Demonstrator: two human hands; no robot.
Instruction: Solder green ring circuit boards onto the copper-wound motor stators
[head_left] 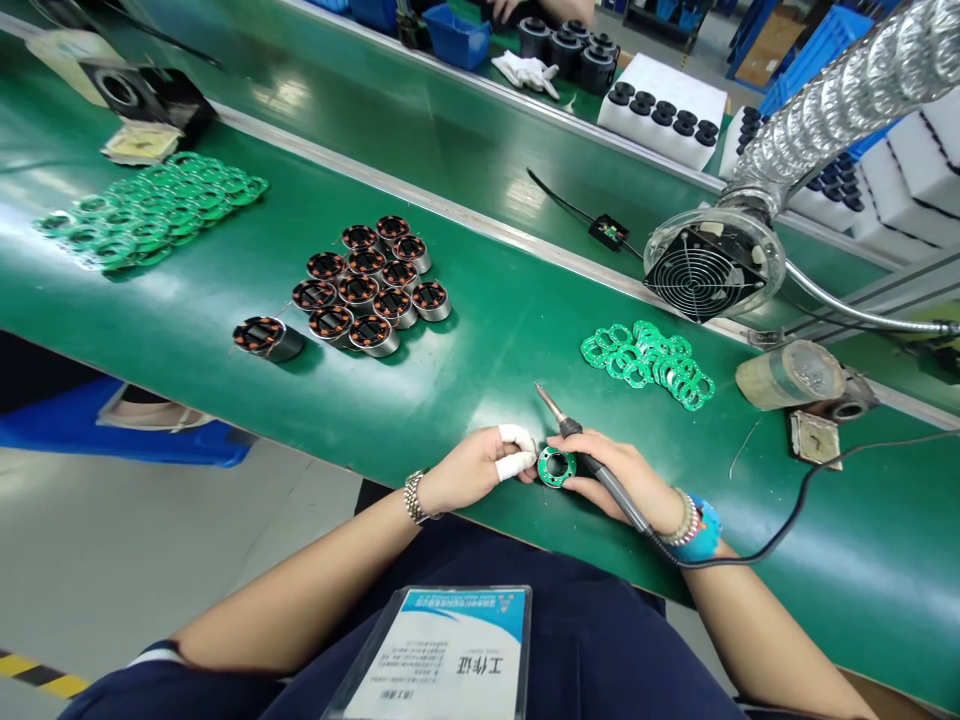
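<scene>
Near the front edge of the green bench, a part topped by a green ring-shaped circuit board is between my hands. My left hand, white covers on two fingertips, has its fingers pinched together at the part's left side. My right hand grips the part's right side between thumb and finger. A soldering iron lies across that same hand, its tip pointing up and left. Wound metal cores stand in a group left of centre. Loose green rings lie in a pile at the right.
More green boards lie at the left. A fan on a silver duct hangs at the right, near a jar and a sponge tray. The iron's cable trails right. Someone's hand shows across the bench.
</scene>
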